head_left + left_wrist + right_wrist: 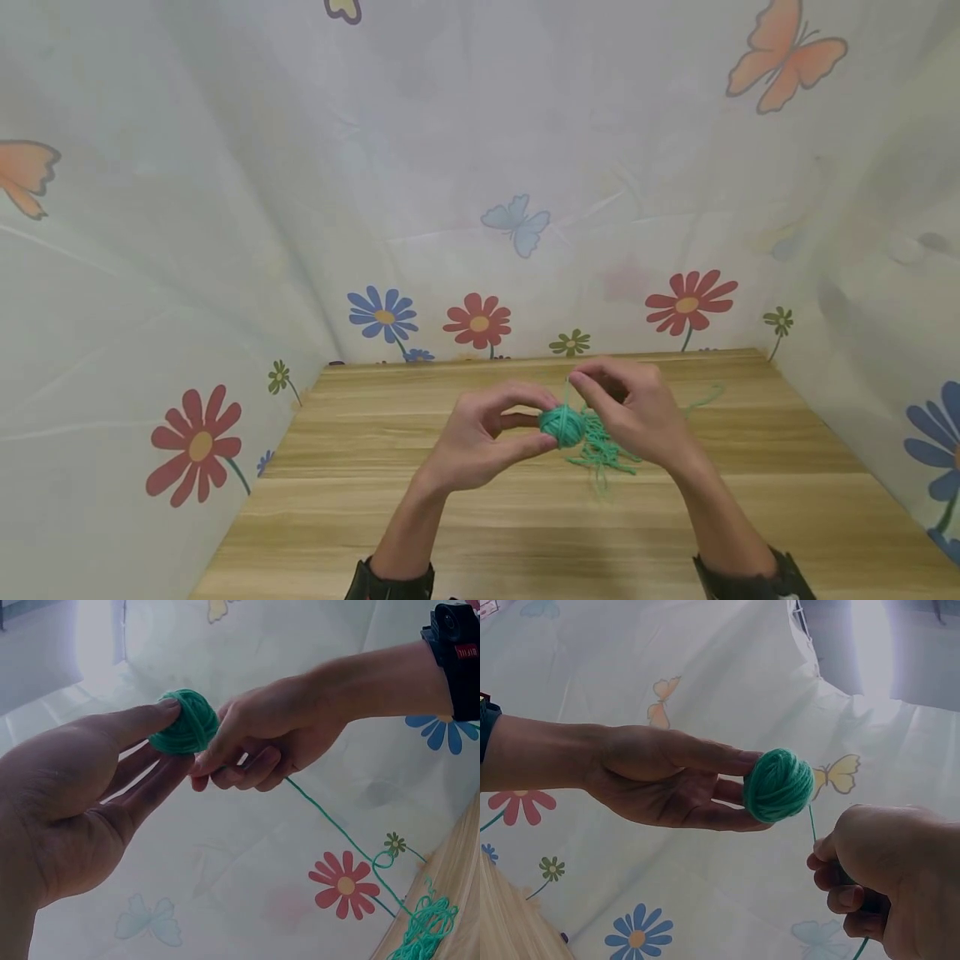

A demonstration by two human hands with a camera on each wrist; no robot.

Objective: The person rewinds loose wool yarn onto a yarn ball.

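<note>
Now the ball of green yarn is held up over the surface by the left hand. That hand's grip is parted about as wide as the ball, thumb on one side and fingertips on the other, with the palm well apart from it. Just right of the ball is the right hand, its grip drawn together: thumb and forefinger pinch the strand, and the other fingers curl inward. A short, fairly straight length of strand spans the gap between the ball and that pinch. From the right hand it runs on, with a small loop along the way, to the pile, which lies loose and tangled on the surface, lower than the ball; in the head view the pile shows to the right of the ball, partly hidden by the right hand. Behind the ball hangs a pale curtain printed with flowers and butterflies. Dark sleeves show nearer the person than the ball.
</note>
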